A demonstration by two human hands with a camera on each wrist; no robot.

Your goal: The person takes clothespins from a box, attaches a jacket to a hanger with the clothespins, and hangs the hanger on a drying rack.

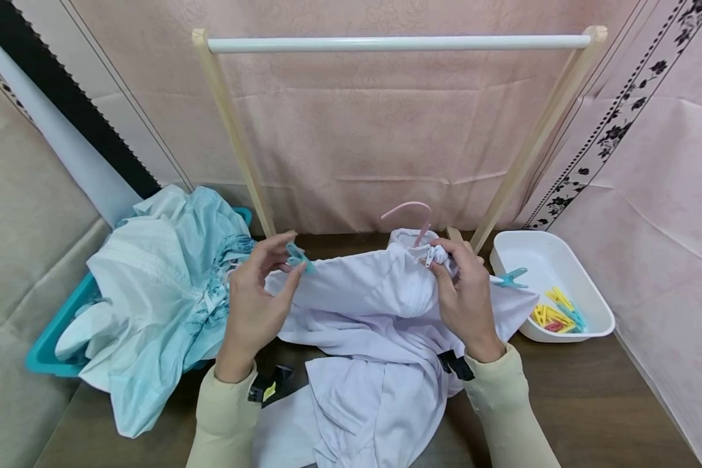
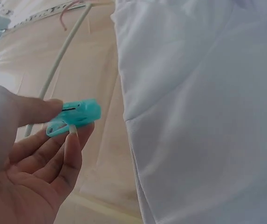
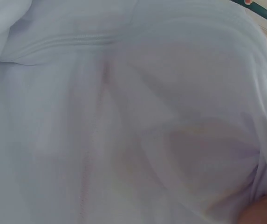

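A white zipped garment [image 1: 357,286] lies across the middle in the head view, with a pink hanger hook [image 1: 412,207] rising from its collar. My right hand [image 1: 467,299] grips the collar beside the zip pull [image 1: 429,257]; in the right wrist view white cloth [image 3: 124,116] covers most of the hand. My left hand [image 1: 260,299] pinches a teal clothespin [image 1: 298,257] near the garment's left end. The left wrist view shows that clothespin [image 2: 79,114] between thumb and fingers, apart from the cloth [image 2: 194,112]. Another teal clothespin [image 1: 510,278] is at the garment's right side.
At the left, a teal basket [image 1: 52,357] holds light blue and white clothing [image 1: 158,292]. A white bin [image 1: 597,305] on the right contains yellow, teal and red clothespins [image 1: 556,315]. Behind the garment stands a wooden rack with a white rail [image 1: 398,44].
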